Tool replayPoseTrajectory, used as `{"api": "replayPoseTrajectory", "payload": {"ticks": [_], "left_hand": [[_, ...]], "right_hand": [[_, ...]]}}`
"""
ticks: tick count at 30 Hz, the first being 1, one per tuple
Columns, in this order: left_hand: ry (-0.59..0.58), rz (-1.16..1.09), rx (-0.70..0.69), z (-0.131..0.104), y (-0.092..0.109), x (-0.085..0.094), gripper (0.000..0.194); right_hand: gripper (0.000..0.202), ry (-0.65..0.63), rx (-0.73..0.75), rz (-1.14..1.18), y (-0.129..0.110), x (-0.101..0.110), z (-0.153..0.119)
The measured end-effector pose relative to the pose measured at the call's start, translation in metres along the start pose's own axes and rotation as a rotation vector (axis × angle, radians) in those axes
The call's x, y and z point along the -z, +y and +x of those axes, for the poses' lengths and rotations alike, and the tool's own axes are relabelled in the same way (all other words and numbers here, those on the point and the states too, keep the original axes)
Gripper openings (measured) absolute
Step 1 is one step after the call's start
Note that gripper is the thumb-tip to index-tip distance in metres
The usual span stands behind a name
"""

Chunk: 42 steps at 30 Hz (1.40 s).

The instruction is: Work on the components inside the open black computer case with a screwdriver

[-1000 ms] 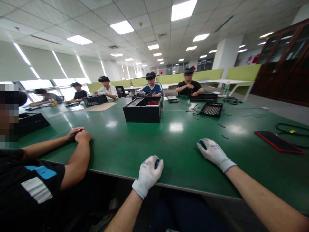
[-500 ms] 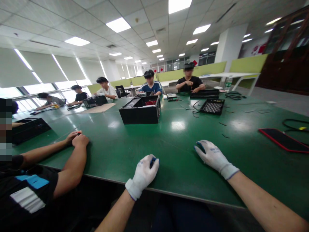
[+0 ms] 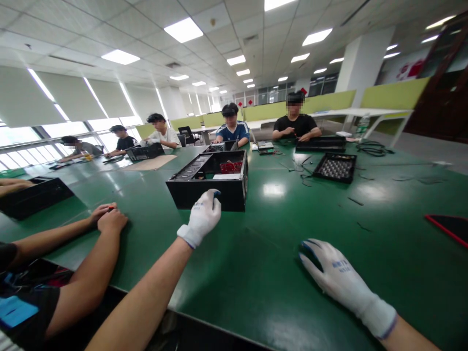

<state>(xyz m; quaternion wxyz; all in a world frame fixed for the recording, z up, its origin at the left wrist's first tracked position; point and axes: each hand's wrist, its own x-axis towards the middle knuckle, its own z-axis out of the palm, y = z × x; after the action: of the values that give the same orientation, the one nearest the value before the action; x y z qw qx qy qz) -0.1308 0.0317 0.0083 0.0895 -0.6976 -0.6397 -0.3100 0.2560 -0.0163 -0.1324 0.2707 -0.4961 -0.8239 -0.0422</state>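
green table point(image 3: 252, 273); left hand point(image 3: 203, 214) has reached forward to the black case point(image 3: 233, 195)

Lower interior of the black case point(image 3: 195, 190) hidden behind its front wall point(image 3: 234, 195); the left hand point(image 3: 203, 214) covers part of that wall, its palm turned from view, and whether the two touch cannot be determined; lettering on the gloves point(image 3: 351, 282) too blurred to read; palm of the right hand point(image 3: 331, 268) likewise concealed; both forearms point(image 3: 142, 292) cut off by the lower edge; red-edged panel point(image 3: 453, 225) truncated at right; co-worker point(image 3: 87, 287) cropped at left, the small object point(image 3: 110, 208) in that person's hands mostly covered.
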Motion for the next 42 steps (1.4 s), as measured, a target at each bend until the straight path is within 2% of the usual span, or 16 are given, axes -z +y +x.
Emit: {"api": "replayPoseTrajectory", "payload": {"ticks": [3,6,9,13,18,22,26,30,33,36,39,42], "left_hand": [[-0.026,0.093,0.03,0.043,-0.015,0.001,0.041],[-0.129,0.179,0.053,0.072,-0.031,0.0,0.043],[-0.216,0.24,0.051,0.083,-0.043,-0.002,0.049],[-0.204,0.279,0.014,0.079,-0.044,-0.001,0.048],[-0.145,0.287,-0.03,0.053,-0.033,0.009,0.043],[-0.113,0.288,-0.072,0.015,-0.022,0.022,0.045],[-0.092,0.28,-0.159,-0.03,-0.003,0.042,0.047],[-0.155,0.252,-0.196,-0.073,0.02,0.066,0.045],[-0.171,0.2,-0.23,-0.099,0.033,0.08,0.04],[-0.141,0.154,-0.278,-0.113,0.039,0.091,0.037],[-0.154,0.138,-0.296,-0.117,0.044,0.099,0.033],[-0.153,0.106,-0.346,-0.122,0.046,0.104,0.036]], "right_hand": [[0.051,0.016,-0.009,0.015,-0.003,0.0,-0.003],[0.048,0.022,-0.001,0.024,-0.005,0.0,-0.006],[0.047,0.027,0.026,0.027,-0.007,0.0,-0.007],[0.048,0.025,0.025,0.047,-0.013,0.003,-0.008],[0.047,0.011,0.05,0.098,-0.025,0.013,-0.012],[0.052,0.033,0.136,0.112,-0.041,0.038,0.0],[0.051,0.068,0.184,0.139,-0.062,0.079,0.042],[0.044,0.081,0.218,0.217,-0.08,0.108,0.095],[0.043,0.05,0.285,0.239,-0.088,0.105,0.128],[0.037,-0.039,0.45,0.229,-0.093,0.092,0.145],[0.032,-0.079,0.547,0.241,-0.098,0.09,0.146],[0.026,-0.128,0.535,0.226,-0.105,0.103,0.136]]}}
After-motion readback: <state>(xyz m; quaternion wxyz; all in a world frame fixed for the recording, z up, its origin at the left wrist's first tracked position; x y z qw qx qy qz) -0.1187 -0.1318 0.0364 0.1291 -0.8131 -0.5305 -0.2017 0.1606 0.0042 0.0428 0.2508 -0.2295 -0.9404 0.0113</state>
